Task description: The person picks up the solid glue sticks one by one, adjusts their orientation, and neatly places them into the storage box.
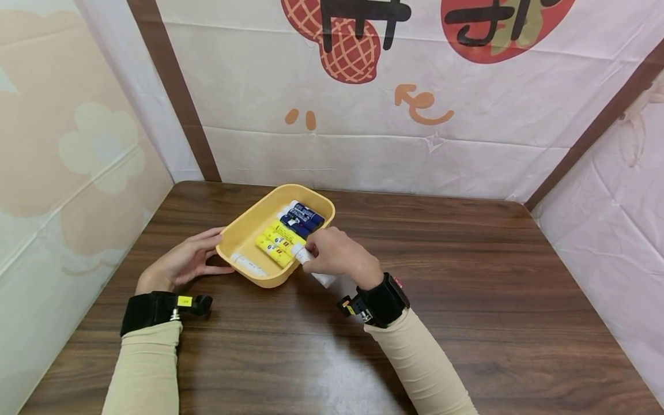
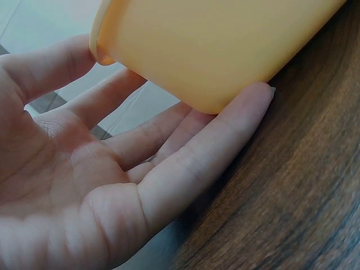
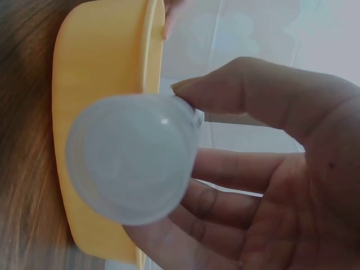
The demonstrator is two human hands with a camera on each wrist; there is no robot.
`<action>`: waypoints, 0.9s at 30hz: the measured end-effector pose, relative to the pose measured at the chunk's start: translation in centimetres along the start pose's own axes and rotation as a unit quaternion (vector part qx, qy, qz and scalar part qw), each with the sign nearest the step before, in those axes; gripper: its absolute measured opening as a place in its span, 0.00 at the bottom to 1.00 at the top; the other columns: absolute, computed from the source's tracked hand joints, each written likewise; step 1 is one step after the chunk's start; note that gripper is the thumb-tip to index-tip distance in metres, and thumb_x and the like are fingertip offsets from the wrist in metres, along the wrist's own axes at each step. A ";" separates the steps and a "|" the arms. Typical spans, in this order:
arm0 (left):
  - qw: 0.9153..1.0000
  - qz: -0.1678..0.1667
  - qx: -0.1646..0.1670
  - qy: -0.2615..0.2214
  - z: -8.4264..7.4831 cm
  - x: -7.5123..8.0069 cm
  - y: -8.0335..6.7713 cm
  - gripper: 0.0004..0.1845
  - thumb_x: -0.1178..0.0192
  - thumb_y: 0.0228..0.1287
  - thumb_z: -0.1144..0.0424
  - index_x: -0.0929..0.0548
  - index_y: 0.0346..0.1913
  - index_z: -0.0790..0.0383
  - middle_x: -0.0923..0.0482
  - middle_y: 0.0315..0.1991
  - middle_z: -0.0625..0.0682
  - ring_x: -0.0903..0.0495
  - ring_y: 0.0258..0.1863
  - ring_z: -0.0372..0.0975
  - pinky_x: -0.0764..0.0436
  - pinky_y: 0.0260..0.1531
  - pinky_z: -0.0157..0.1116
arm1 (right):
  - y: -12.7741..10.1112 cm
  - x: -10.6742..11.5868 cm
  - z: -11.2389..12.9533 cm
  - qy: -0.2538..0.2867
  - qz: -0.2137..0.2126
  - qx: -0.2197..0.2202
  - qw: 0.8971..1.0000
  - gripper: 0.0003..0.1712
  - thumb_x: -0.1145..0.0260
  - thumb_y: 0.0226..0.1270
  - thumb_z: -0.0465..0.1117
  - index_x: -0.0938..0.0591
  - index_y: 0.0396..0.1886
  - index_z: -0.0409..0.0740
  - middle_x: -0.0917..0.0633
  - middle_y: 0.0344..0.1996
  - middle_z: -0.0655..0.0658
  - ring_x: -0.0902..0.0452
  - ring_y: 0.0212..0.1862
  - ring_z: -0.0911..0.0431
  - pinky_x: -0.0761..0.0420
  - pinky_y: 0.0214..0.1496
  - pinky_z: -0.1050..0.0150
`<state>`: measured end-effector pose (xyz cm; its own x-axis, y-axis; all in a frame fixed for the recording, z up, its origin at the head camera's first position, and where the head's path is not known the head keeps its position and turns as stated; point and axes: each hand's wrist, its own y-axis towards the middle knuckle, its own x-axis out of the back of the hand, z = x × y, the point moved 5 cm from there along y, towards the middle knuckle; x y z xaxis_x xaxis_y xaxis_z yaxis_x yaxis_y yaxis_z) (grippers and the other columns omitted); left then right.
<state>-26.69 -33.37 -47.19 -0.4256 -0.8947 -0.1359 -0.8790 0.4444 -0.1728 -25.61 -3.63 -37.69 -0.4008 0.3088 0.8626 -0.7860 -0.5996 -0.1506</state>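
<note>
A yellow plastic basket point(image 1: 236, 230) stands on the wooden table, with dark blue glue sticks point(image 1: 306, 214), yellow glue sticks point(image 1: 274, 251) and one white glue stick point(image 1: 248, 265) lying inside. My left hand point(image 1: 181, 262) touches the basket's left end. In the left wrist view its extended thumb point(image 2: 225, 126) lies along the basket's lower edge while a fingertip meets the rim. At the basket's right near side, my right hand point(image 1: 339, 253) grips another white glue stick point(image 1: 302, 253) between thumb and fingers, tilted across the rim. Its round translucent end point(image 3: 132, 160) faces the right wrist camera.
Brown wood-grain table point(image 1: 467, 288) surface extends right of the basket and toward the front. A printed white cloth point(image 1: 249, 86) hangs behind the table, with more cloth at both sides. Each wrist wears a black camera strap point(image 1: 381, 302).
</note>
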 end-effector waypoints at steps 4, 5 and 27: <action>1.000 -0.001 0.002 -0.001 0.0 0.0 0.0 0.31 0.58 0.86 0.59 0.51 0.83 0.60 0.27 0.66 0.39 0.22 0.61 0.31 0.12 0.56 0.46 | 0.2 -0.2 0.2 -0.002 0.002 -0.007 1.000 0.09 0.27 0.65 0.41 0.18 0.30 0.43 0.27 0.21 0.52 0.32 0.22 0.61 0.34 0.22 0.72; 1.000 -0.002 0.003 -0.001 0.0 0.0 0.0 0.31 0.58 0.86 0.59 0.50 0.83 0.60 0.27 0.66 0.39 0.22 0.61 0.32 0.12 0.57 0.46 | 0.2 -0.3 0.3 -0.003 0.001 -0.009 1.000 0.09 0.27 0.65 0.41 0.17 0.31 0.43 0.26 0.22 0.51 0.31 0.22 0.61 0.33 0.22 0.72; 1.000 -0.012 0.009 -0.001 -0.1 -0.1 -0.1 0.30 0.57 0.86 0.58 0.49 0.83 0.60 0.28 0.66 0.39 0.22 0.61 0.31 0.12 0.56 0.46 | 1.5 0.0 2.5 -0.038 -0.001 0.019 0.999 0.10 0.27 0.66 0.44 0.16 0.32 0.43 0.22 0.24 0.50 0.33 0.23 0.61 0.36 0.22 0.73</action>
<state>-26.55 -33.40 -47.09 -0.4032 -0.9053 -0.1339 -0.8852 0.4229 -0.1938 -25.57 -6.37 -36.70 -0.3618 0.2546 0.8968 -0.7678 -0.6270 -0.1317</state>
